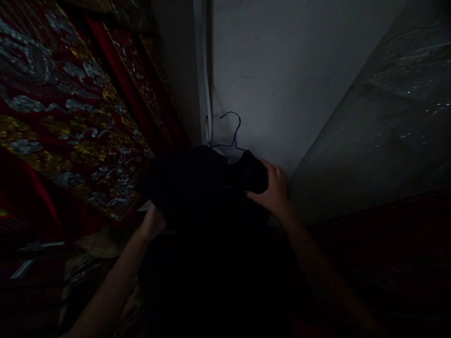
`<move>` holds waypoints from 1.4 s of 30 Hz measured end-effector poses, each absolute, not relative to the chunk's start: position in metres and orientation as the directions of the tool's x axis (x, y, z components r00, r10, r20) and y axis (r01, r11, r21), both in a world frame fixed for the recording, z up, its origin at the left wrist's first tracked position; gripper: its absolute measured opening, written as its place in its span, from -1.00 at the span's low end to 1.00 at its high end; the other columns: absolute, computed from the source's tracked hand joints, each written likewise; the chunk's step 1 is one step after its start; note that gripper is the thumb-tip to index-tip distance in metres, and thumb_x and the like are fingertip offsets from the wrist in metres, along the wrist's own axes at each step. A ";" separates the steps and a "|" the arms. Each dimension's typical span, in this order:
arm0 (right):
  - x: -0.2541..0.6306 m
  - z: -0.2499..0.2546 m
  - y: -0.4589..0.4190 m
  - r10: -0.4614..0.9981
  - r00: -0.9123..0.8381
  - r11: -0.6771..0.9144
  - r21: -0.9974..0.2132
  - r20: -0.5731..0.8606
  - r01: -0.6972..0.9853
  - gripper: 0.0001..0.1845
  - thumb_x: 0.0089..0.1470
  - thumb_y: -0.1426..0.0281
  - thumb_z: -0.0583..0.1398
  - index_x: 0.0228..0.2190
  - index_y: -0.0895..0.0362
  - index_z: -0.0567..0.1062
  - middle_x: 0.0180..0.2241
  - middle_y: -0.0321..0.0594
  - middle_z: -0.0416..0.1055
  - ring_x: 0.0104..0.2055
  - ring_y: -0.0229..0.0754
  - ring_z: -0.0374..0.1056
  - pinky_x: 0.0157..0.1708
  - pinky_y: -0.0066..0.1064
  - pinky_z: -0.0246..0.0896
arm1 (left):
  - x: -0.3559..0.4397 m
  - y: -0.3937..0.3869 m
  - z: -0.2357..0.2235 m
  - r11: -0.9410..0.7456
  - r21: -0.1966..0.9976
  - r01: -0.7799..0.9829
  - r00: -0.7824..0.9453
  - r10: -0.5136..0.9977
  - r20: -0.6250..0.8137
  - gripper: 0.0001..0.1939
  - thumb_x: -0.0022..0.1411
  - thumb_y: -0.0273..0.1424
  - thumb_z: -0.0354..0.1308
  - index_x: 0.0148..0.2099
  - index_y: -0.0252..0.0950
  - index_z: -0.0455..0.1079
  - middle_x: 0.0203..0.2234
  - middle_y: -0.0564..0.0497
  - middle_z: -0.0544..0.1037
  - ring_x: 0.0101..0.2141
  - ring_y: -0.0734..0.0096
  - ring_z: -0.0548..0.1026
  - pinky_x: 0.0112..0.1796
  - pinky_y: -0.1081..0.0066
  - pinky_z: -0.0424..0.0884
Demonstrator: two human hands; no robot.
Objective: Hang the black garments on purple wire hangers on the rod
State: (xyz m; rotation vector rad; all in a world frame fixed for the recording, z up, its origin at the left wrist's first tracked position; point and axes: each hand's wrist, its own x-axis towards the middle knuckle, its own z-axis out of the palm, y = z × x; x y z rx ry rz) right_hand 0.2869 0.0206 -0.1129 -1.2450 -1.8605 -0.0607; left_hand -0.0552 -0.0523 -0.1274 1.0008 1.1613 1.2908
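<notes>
A black garment point(211, 225), its exact kind lost in the dark, hangs on a thin purple wire hanger point(235, 136) whose hook rises above the neckline. My right hand point(273, 190) grips the garment at its right shoulder, thumb in front and fingers over the far edge. On the other side my left hand point(154, 223) is at the garment's left part, below the shoulder. The dark cloth hides the left fingers, so their grip does not show.
Red fabric with gold and silver embroidery point(88, 98) fills the left side. Behind the hanger is a pale wall point(275, 70) with a narrow vertical strip point(205, 70). A shiny translucent sheet point(387, 108) slants across the right. The lower area is very dark.
</notes>
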 end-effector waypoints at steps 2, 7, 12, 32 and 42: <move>0.283 -0.097 0.028 0.731 -0.137 0.490 -0.376 0.668 0.786 0.05 -0.23 0.25 0.40 0.27 0.11 0.15 0.06 0.05 0.22 0.13 0.24 0.21 0.13 0.13 0.18 | -0.065 -0.065 -0.149 0.127 0.968 -0.218 -0.112 0.982 -0.154 -0.19 -0.11 0.30 0.21 -0.01 -0.21 0.48 0.05 -0.23 0.56 0.22 -0.15 0.35 0.16 -0.02 0.35; 0.263 -0.069 0.021 0.704 -0.280 0.582 -0.303 0.653 0.755 0.11 -0.23 0.24 0.41 0.31 0.05 0.10 0.13 0.05 0.18 0.19 0.28 0.15 0.18 0.16 0.08 | -0.045 -0.084 -0.182 0.116 0.980 -0.160 -0.281 0.947 -0.158 -0.27 -0.15 -0.19 0.52 0.10 -0.14 0.40 0.13 -0.07 0.51 0.25 0.03 0.33 0.26 0.13 0.25; 0.255 -0.089 -0.019 0.657 -0.235 0.690 -0.445 0.717 0.571 -0.24 0.00 0.20 0.30 0.21 0.04 0.27 0.19 -0.01 0.21 0.26 0.17 0.12 0.25 0.07 0.03 | -0.017 -0.095 -0.201 0.195 0.929 -0.315 -0.365 0.879 -0.308 -0.43 0.00 -0.26 0.46 0.06 -0.18 0.41 0.00 -0.09 0.60 0.16 0.08 0.46 0.19 0.08 0.37; 0.180 -0.210 -0.081 0.973 -0.228 0.031 -0.999 0.028 0.011 -0.65 0.14 0.13 0.14 -0.54 0.09 0.35 -0.67 -0.40 0.17 -0.58 -0.29 0.12 -0.52 -0.43 0.00 | -0.029 -0.119 -0.206 0.206 0.974 -0.099 -0.394 0.890 -0.228 -0.40 -0.04 -0.18 0.47 0.03 -0.24 0.43 -0.02 -0.16 0.59 0.16 -0.01 0.45 0.21 0.05 0.31; 0.174 -0.221 -0.089 0.956 -0.281 -0.072 -0.997 -0.081 0.042 -0.44 0.12 -0.11 0.10 -0.56 0.11 0.40 -0.75 -0.39 0.19 -0.69 -0.31 0.10 -0.59 -0.44 0.00 | 0.022 -0.112 -0.228 -0.192 0.893 0.408 -0.123 0.957 0.262 -0.64 0.13 -0.38 0.26 0.01 -0.17 0.40 -0.07 -0.09 0.55 -0.01 0.14 0.52 0.05 0.21 0.41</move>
